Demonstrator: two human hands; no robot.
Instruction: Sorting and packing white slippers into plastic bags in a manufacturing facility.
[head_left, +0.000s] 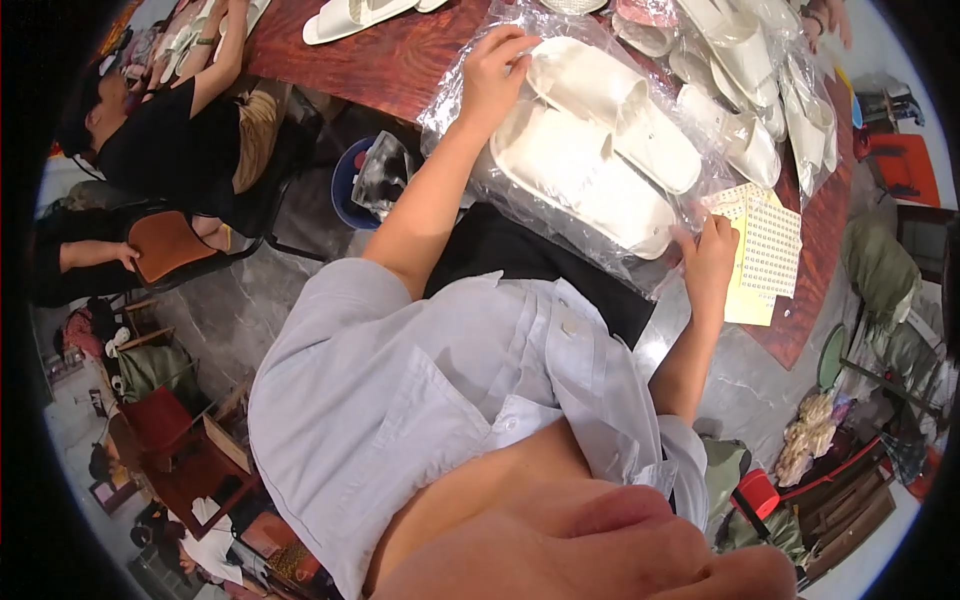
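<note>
While both forearms reach forward from the person's body, a pair of cream slippers (pixel 580 155) in a clear plastic bag (pixel 555 221) lies between the two hands at the near edge of the table (pixel 350 60). Their long axis slants from the upper left, where the closed strap ends lie, to the heel ends at the lower right, so each hand is nearer to a different end. At the strap end, the left hand (pixel 497 82) is beside the farther slipper (pixel 585 78), its arm stretched well out, fingers bent and slightly parted from the thumb; whether they pinch any film, I cannot tell. Near the heel end, the right hand (pixel 708 255) stands closer to the body, elbow bent and back of the hand uppermost, its thumb toward the slippers and its fingers at the border of the yellow printed sheets (pixel 770 250). Those fingers are curled, and what they hold, if anything, is hidden. More bagged slippers (pixel 735 45) are heaped beyond.
</note>
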